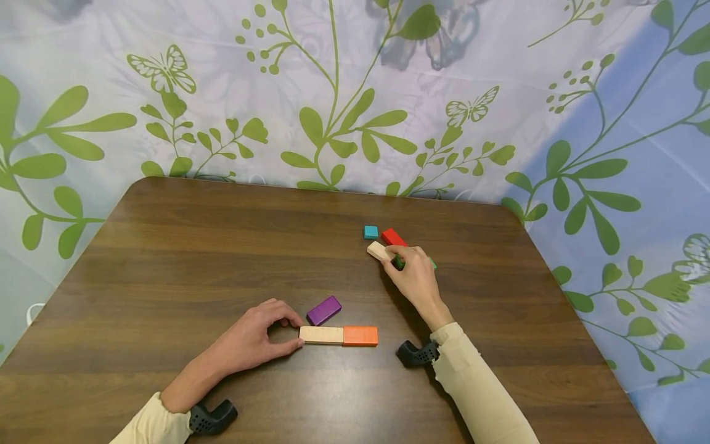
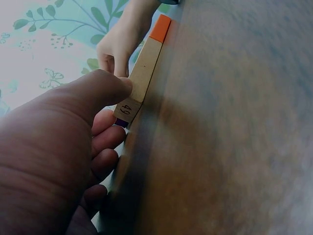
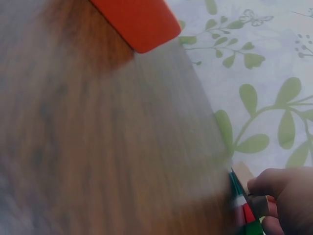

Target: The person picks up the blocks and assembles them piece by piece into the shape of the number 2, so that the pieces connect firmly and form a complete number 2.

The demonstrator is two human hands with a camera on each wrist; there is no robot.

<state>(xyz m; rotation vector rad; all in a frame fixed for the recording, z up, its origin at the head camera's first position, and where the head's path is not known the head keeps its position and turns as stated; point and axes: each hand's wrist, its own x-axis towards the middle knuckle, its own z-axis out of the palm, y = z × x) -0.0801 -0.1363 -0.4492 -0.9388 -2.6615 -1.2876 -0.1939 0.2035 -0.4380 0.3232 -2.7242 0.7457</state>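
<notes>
My left hand [image 1: 252,336] pinches the left end of a plain wooden block [image 1: 322,335] between thumb and fingers. That block's end carries the number 49 in the left wrist view. An orange block [image 1: 360,336] butts against its right end, in one line. Just behind lies a purple block [image 1: 324,310], set at a slant. Farther back, my right hand [image 1: 415,277] grips another plain wooden block [image 1: 378,250] by its right end, thumb on the near side. A dark green block [image 1: 398,261] shows under the fingers, partly hidden.
Around the right hand lie a blue block [image 1: 370,232], a red block [image 1: 392,237] and a bright green piece [image 1: 433,263] mostly covered by the hand. The brown wooden table [image 1: 222,246] ends at a leaf-patterned cloth [image 1: 355,92] along its back edge.
</notes>
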